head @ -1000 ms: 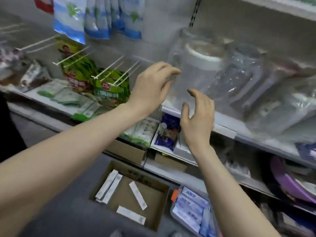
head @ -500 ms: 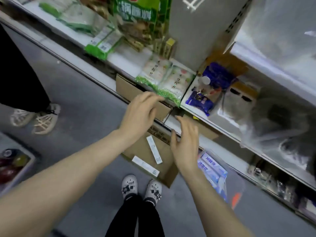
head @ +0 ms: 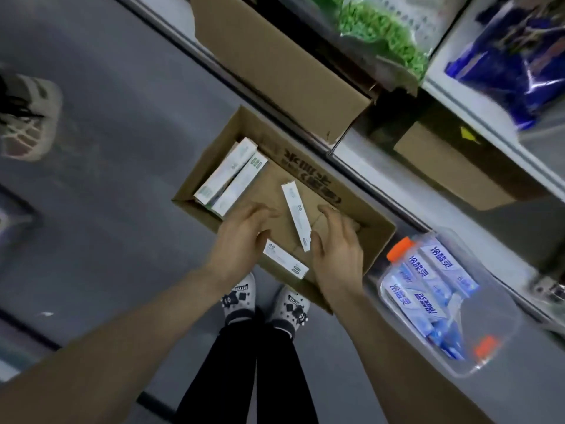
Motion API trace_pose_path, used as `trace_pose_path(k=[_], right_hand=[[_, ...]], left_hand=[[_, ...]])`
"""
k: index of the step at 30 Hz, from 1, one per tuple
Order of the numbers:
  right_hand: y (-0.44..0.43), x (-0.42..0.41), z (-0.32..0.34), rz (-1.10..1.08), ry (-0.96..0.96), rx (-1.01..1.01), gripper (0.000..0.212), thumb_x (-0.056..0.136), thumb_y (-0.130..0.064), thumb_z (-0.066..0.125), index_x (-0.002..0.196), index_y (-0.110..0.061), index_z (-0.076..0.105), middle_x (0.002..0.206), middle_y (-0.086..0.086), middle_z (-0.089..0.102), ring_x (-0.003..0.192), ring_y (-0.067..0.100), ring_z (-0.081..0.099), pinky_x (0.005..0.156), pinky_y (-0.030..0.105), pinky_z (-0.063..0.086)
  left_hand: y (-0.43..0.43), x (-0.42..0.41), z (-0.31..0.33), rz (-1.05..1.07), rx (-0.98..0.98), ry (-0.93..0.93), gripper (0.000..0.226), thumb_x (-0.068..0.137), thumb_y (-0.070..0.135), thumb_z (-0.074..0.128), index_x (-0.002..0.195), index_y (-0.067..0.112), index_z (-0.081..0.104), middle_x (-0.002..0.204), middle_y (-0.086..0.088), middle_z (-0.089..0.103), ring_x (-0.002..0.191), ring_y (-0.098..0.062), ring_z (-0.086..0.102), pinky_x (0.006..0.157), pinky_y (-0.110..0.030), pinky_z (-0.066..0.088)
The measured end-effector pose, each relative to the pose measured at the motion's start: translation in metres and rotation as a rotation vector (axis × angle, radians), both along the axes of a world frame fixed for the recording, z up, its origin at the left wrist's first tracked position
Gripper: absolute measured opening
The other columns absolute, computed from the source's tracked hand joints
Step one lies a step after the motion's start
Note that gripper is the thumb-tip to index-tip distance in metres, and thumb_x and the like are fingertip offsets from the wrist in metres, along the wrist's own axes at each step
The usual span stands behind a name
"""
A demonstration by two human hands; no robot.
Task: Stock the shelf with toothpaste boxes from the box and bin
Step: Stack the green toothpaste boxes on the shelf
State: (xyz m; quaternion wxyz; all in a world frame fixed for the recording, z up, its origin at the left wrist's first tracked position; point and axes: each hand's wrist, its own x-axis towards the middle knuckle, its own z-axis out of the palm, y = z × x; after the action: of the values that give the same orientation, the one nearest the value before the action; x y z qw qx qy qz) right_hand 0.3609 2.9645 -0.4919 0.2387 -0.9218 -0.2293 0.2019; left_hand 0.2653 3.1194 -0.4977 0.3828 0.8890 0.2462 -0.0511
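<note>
Cardboard walled the open box (head: 380,243) on the floor in the head view, just near of the lowest shelf (head: 360,157). Four white cartons lay inside: a pair of toothpaste boxes (head: 232,175) at the far left, a slanted carton (head: 296,215) across the middle, and a near carton (head: 286,263) by the near wall.

Over the near-left part hovered the left hand (head: 244,237), fingers loosely straight and holding nothing. Just right of the slanted carton hung the right hand (head: 336,249), fingers relaxed and spread. Whether its thumb touched the carton, I could not tell.

A clear bin (head: 495,332) of blue toothpaste boxes (head: 428,289) stood to the right, well apart from both hands.

The likely trouble was that both hands might close on the same slim carton, or a thumb might knock it askew, since the cartons lay at differing angles and the view was blurred.
</note>
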Motion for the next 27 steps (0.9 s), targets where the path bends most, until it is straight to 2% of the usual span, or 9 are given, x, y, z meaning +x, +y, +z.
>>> trace_pose_path(k=[2, 4, 10, 13, 15, 18, 21, 24, 27], right_hand=[[-0.005, -0.005, -0.039, 0.006, 0.031, -0.033, 0.047, 0.087, -0.005, 0.062, 0.131, -0.016, 0.052, 0.129, 0.005, 0.057, 0.111, 0.028, 0.056, 0.091, 0.038, 0.046], [-0.009, -0.008, -0.075, 0.009, 0.053, -0.07, 0.045, 0.09, -0.009, 0.061, 0.133, -0.016, 0.05, 0.129, 0.006, 0.056, 0.109, 0.03, 0.058, 0.089, 0.04, 0.049], [-0.018, -0.009, -0.188, 0.027, 0.131, -0.186, 0.051, 0.092, -0.013, 0.06, 0.139, -0.015, 0.042, 0.132, 0.01, 0.052, 0.107, 0.033, 0.058, 0.085, 0.046, 0.053], [-0.02, -0.004, -0.239, 0.033, 0.121, -0.236, 0.059, 0.09, -0.012, 0.064, 0.142, -0.015, 0.036, 0.134, 0.009, 0.05, 0.112, 0.031, 0.056, 0.087, 0.045, 0.052], [-0.02, 0.001, -0.267, 0.027, 0.123, -0.275, 0.067, 0.089, -0.014, 0.066, 0.146, -0.016, 0.031, 0.136, 0.01, 0.048, 0.119, 0.031, 0.053, 0.092, 0.043, 0.05], [-0.019, 0.006, -0.303, -0.005, 0.15, -0.28, 0.075, 0.088, -0.022, 0.068, 0.148, -0.017, 0.024, 0.138, 0.012, 0.046, 0.124, 0.032, 0.049, 0.096, 0.044, 0.048], [-0.019, 0.005, -0.328, 0.005, 0.128, -0.259, 0.074, 0.088, -0.029, 0.07, 0.147, -0.012, 0.028, 0.135, 0.014, 0.048, 0.122, 0.033, 0.051, 0.096, 0.044, 0.051], [-0.02, 0.004, -0.346, 0.026, 0.112, -0.266, 0.073, 0.088, -0.037, 0.069, 0.145, -0.009, 0.032, 0.133, 0.014, 0.051, 0.119, 0.031, 0.054, 0.094, 0.042, 0.052], [-0.025, 0.003, -0.354, 0.025, 0.131, -0.27, 0.072, 0.088, -0.038, 0.069, 0.143, -0.009, 0.033, 0.134, 0.013, 0.051, 0.119, 0.03, 0.055, 0.092, 0.041, 0.054]], left_hand=[[-0.007, -0.007, -0.039, -0.024, -0.03, 0.064, 0.047, 0.076, -0.005, 0.071, 0.117, 0.017, 0.066, 0.114, -0.004, 0.063, 0.102, -0.023, 0.062, 0.085, -0.037, 0.053], [-0.013, -0.011, -0.075, -0.061, -0.046, 0.132, 0.049, 0.075, -0.005, 0.073, 0.119, 0.015, 0.065, 0.116, -0.005, 0.062, 0.103, -0.025, 0.062, 0.084, -0.039, 0.053], [-0.024, -0.01, -0.178, -0.133, -0.073, 0.333, 0.047, 0.083, 0.007, 0.07, 0.128, 0.02, 0.06, 0.126, -0.001, 0.057, 0.11, -0.021, 0.058, 0.085, -0.026, 0.042], [-0.022, -0.003, -0.224, -0.217, -0.117, 0.434, 0.046, 0.085, 0.008, 0.068, 0.129, 0.02, 0.057, 0.128, -0.003, 0.055, 0.113, -0.022, 0.056, 0.092, -0.029, 0.042], [-0.021, 0.002, -0.248, -0.257, -0.141, 0.483, 0.046, 0.086, 0.005, 0.067, 0.129, 0.019, 0.057, 0.127, -0.006, 0.055, 0.115, -0.024, 0.055, 0.094, -0.031, 0.044], [-0.023, 0.006, -0.278, -0.273, -0.151, 0.526, 0.047, 0.088, 0.003, 0.063, 0.132, 0.018, 0.055, 0.129, -0.008, 0.055, 0.117, -0.025, 0.054, 0.09, -0.024, 0.04], [-0.025, 0.008, -0.298, -0.311, -0.147, 0.581, 0.054, 0.088, 0.008, 0.065, 0.138, 0.019, 0.05, 0.135, -0.006, 0.053, 0.122, -0.024, 0.051, 0.088, -0.021, 0.038], [-0.03, 0.008, -0.313, -0.375, -0.165, 0.656, 0.056, 0.084, 0.019, 0.072, 0.136, 0.019, 0.052, 0.131, -0.003, 0.057, 0.115, -0.022, 0.056, 0.087, -0.025, 0.044], [-0.034, 0.008, -0.325, -0.498, -0.092, 0.752, 0.045, 0.08, 0.03, 0.076, 0.119, 0.016, 0.06, 0.116, -0.001, 0.064, 0.097, -0.017, 0.06, 0.075, -0.026, 0.045]])
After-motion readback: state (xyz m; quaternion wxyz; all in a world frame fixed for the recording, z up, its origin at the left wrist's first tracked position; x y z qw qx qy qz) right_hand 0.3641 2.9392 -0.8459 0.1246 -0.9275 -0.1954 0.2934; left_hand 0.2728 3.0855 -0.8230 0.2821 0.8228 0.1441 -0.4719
